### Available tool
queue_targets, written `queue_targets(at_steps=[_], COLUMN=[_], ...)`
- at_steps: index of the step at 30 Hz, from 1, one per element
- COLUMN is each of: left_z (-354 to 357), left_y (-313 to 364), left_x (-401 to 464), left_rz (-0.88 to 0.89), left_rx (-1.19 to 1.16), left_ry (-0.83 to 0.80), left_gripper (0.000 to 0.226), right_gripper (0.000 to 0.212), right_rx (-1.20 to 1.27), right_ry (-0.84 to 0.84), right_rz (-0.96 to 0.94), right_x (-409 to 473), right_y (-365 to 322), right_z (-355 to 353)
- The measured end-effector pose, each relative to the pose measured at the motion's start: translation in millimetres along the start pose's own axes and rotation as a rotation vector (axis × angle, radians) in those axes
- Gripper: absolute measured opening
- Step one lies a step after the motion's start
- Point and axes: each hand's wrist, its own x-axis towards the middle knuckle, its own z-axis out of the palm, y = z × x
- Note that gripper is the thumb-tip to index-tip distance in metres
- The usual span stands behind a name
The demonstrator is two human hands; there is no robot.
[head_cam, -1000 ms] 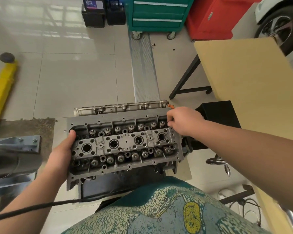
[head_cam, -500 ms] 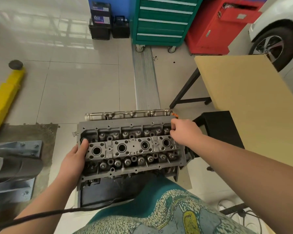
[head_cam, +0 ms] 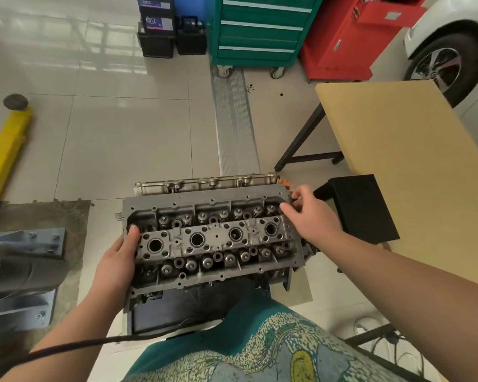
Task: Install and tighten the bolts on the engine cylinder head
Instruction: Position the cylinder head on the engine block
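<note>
Centrally, the engine cylinder head (head_cam: 213,238) lies flat on a low stand over the tiled floor (head_cam: 122,133), its valve springs and four round plug wells facing up, directly ahead of the person's patterned garment (head_cam: 260,348). The left hand (head_cam: 116,267) grips the head's left end, thumb hooked over the upper rim. The right hand (head_cam: 312,216) hovers at the far right corner, its grip loose, fingers relaxed and spread, holding nothing visible. Behind the head sits a second aluminium casting (head_cam: 204,184). Further out stand a tan counter (head_cam: 411,166), a black stool (head_cam: 362,208), a green tool cabinet (head_cam: 260,28), a red cabinet (head_cam: 348,37) and a yellow lift arm (head_cam: 3,150).
</note>
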Motion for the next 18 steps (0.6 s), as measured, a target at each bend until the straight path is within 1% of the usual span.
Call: queue_targets(at_steps=[2,3,5,7,9,12,14,16,18], left_z=[0.3,0.5,-0.2,-1.9,-2.3,-0.6,1.5,2.2,2.6], left_y=[0.0,0.2,0.8,0.0,0.2,1.4,2.6,2.0,2.1], left_x=[-1.2,-1.4,-1.0,-1.0,-2.2,-2.6,-3.4,-2.6,-3.2], left_rz=[0.014,0.017,0.018,0.012,0.004,0.013,0.010,0.009,0.008], left_rx=[0.017,0.027,0.043,0.058,0.067,0.096,0.118,0.129,0.112], left_ry=[0.006,0.008,0.014,0.018,0.015,0.046,0.060,0.061,0.059], left_gripper=[0.051,0.051,0.052,0.056,0.060,0.062,0.069,0.077,0.077], right_gripper=[0.029,0.039,0.059,0.066,0.066,0.060,0.055,0.053,0.054], right_rx=[0.125,0.150,0.134,0.091,0.065,-0.004,-0.043,-0.031,-0.013], right_ry=[-0.065,-0.093,-0.083,-0.061,-0.057,-0.055,-0.065,-0.081,-0.074], right_rz=[0.080,0.094,0.104,0.105,0.103,0.065,0.023,0.011,0.027], right_x=[-12.0,-17.6,-24.8,-24.8,-24.6,-21.1,-14.6,-8.5,-9.5], right_y=[10.8,13.2,14.3,13.5,14.6,18.2,18.3,19.6,21.7], right_z=[9.8,14.8,19.9,21.0,21.8,24.2,22.2,22.3,23.9])
